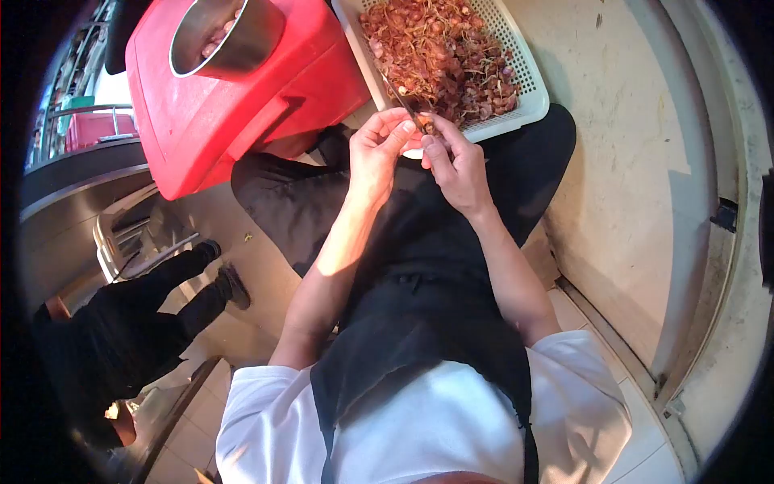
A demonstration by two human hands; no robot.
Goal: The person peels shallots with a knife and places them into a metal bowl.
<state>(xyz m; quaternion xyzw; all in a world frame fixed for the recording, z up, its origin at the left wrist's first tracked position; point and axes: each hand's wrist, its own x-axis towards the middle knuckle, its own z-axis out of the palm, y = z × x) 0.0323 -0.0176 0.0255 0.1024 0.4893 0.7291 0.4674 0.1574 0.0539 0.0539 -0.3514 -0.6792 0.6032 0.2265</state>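
Observation:
Above the lap, my left hand (pixel 379 149) and my right hand (pixel 458 168) meet at the fingertips, both closed. A thin knife (pixel 402 95) points up and left from between them; its handle is mostly hidden, seemingly within my right hand. At the fingertips is a small orange-brown piece (pixel 427 123), which looks like a shallot, pinched by my left hand and partly covered. Just beyond the hands, a white perforated basket (pixel 528 101) holds a heap of reddish-brown shallots and loose skins (pixel 439 48).
A metal pot (pixel 250 48) with some shallots inside stands on a red plastic box (pixel 161 105) at upper left. A pale wall panel (pixel 621 161) rises close on the right. At left, another person in dark clothes (pixel 137 315) stands near a metal counter (pixel 81 181).

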